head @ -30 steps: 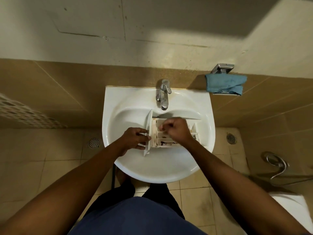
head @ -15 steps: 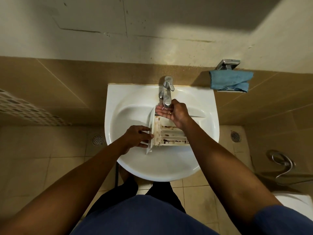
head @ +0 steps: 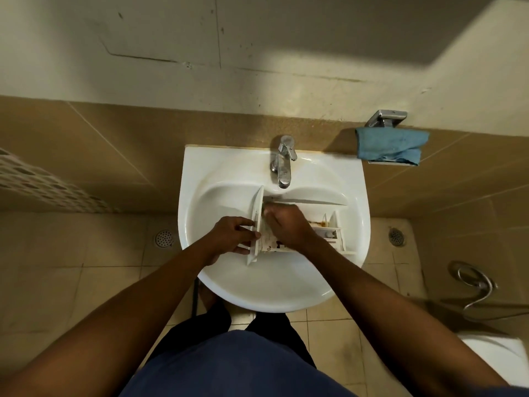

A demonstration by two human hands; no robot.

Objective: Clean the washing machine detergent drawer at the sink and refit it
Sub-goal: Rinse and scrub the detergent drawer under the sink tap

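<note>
A person stands over a white wall-hung washbasin (head: 200, 173) with a washing machine detergent drawer (head: 329, 227) lying across the bowl, its long side running left to right just below the chrome mixer tap (head: 283, 164). The drawer's curved front panel (head: 257, 207) points to the left and stands on edge. The left hand (head: 232, 236) pinches that panel, thumb on its outer face and fingers curled round its lower edge. The right hand (head: 286, 224) reaches down into the compartments nearest the panel; its fingertips are blurred, so it cannot be told whether they hold anything. Brown residue streaks the floor of the open compartments on either side of that hand, and a small white insert sits in the section at the drawer's right end. The right forearm crosses the near side of the drawer and hides much of its middle. On the tan tiled wall to the right of the basin, a folded blue cloth (head: 389, 146) hangs on a metal holder (head: 386, 117). Round floor drains (head: 163, 238) lie on either side of the basin, and a looped chrome hose (head: 472, 285) rests on the floor at far right
</note>
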